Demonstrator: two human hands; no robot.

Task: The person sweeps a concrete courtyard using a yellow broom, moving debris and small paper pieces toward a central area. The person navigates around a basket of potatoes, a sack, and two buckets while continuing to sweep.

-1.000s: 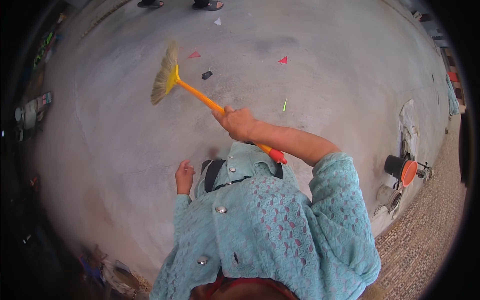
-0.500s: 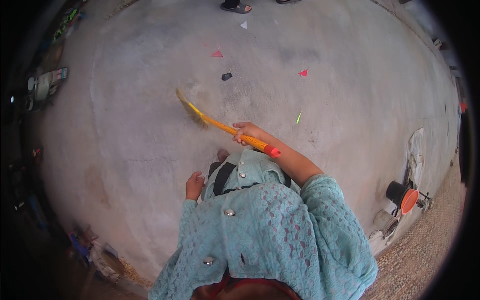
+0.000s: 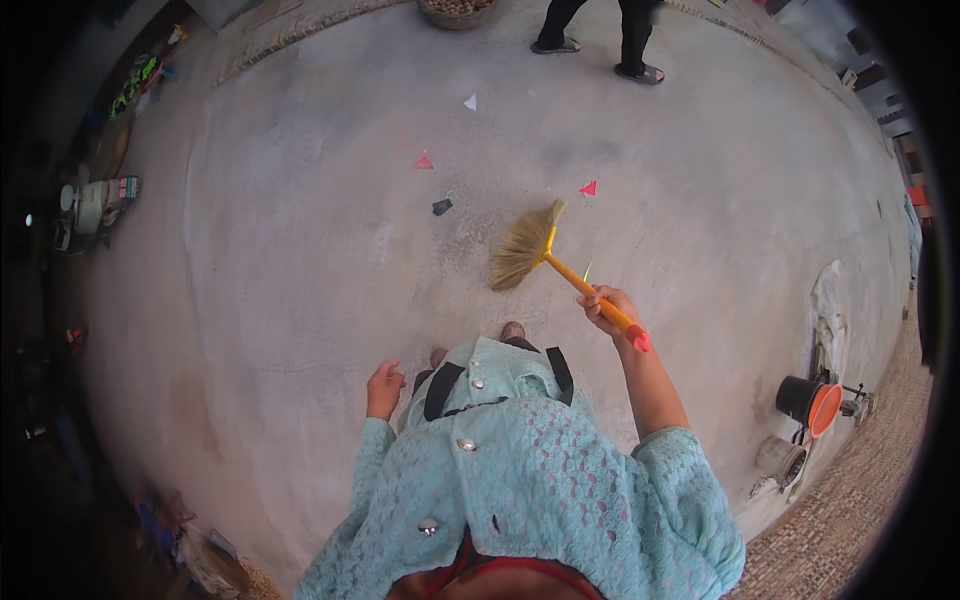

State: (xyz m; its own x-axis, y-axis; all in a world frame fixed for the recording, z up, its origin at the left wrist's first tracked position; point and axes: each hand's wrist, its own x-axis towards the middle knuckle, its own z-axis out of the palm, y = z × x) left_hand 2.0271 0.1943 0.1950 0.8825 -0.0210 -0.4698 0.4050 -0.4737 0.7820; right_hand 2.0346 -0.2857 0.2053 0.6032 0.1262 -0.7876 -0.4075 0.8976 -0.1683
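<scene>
A short broom (image 3: 523, 249) with fanned straw bristles, a yellow neck and an orange handle slants across the floor in front of me. My right hand (image 3: 609, 308) is wrapped round its handle below the red end cap. Close to the bristles lie a red scrap (image 3: 589, 189) and a thin green strip (image 3: 587, 271), the strip partly behind the handle. Farther left are a black scrap (image 3: 441, 207) and a pink triangular scrap (image 3: 423, 163); a white scrap (image 3: 471, 102) lies beyond. My left hand (image 3: 385, 389) hangs at my left side, fingers loosely bent and holding nothing visible.
A person's sandalled feet (image 3: 640, 74) stand on the grey floor (image 3: 300, 250) at the far side. Behind them, a basket (image 3: 457, 14) holds small brown things. At right are a black bucket (image 3: 795, 396) and an orange basin (image 3: 825, 410). Assorted objects line the left edge.
The broom has swung from left to right with my right hand, its bristles now nearer the red scrap. The view has tilted farther out, showing more of the other person's legs and the basket.
</scene>
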